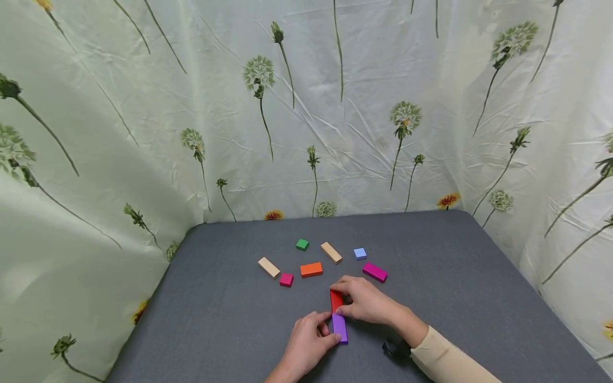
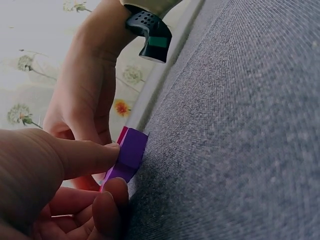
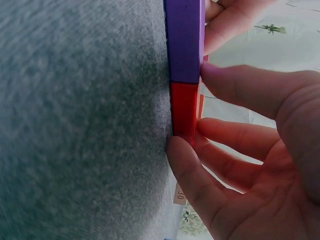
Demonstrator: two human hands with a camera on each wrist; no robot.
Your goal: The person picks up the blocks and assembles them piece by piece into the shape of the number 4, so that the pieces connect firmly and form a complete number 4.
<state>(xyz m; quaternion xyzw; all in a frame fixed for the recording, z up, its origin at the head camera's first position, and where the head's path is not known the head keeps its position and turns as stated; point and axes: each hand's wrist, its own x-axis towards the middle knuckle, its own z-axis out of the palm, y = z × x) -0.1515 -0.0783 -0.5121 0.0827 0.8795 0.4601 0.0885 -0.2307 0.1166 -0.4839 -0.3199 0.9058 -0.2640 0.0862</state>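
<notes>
A purple block and a red block lie end to end on the grey cloth, their short ends meeting. My left hand pinches the purple block, thumb at its near end and index finger by the joint. With fingertips at the far end and thumb near the joint, my right hand grips the red block. Seen from the right wrist, the purple block and red block form one straight line. In the left wrist view the purple block shows beside my thumb; fingers mostly hide the red one.
Beyond my hands lie an orange block, a crimson block, a magenta block, a green block, a light blue block and two wooden blocks, one left, one farther back. Flowered curtain surrounds the table.
</notes>
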